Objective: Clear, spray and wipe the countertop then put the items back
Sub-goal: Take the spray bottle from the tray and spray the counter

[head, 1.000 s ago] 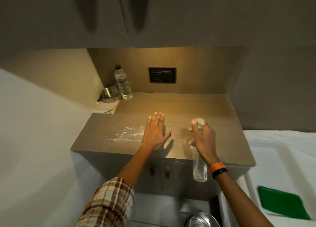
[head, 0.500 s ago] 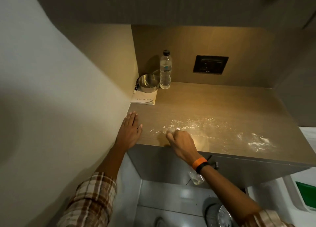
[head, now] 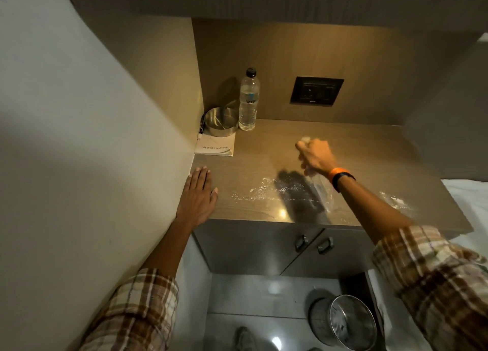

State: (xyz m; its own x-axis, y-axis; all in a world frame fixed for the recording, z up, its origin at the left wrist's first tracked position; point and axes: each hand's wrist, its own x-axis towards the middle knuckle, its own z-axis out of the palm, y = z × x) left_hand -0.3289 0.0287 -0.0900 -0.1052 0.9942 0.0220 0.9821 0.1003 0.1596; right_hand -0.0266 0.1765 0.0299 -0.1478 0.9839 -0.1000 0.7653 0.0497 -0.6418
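Note:
The brown wood-grain countertop has white foamy spray patches across its front strip and at the right. My right hand hovers over the middle of the counter, shut on a clear spray bottle whose body hangs below the wrist, blurred. My left hand lies flat with fingers apart on the counter's front left corner, beside the wall. In the back left corner stand a water bottle, a steel bowl on a white booklet, and a pen.
A black socket plate sits in the back wall. Cabinet doors with two handles are under the counter. A steel bin stands on the floor below. White bedding lies at the right. A wall closes the left side.
My right hand has lifted from the counter's front edge and moved back and right over the middle with the spray bottle. My left hand stays flat at the left corner.

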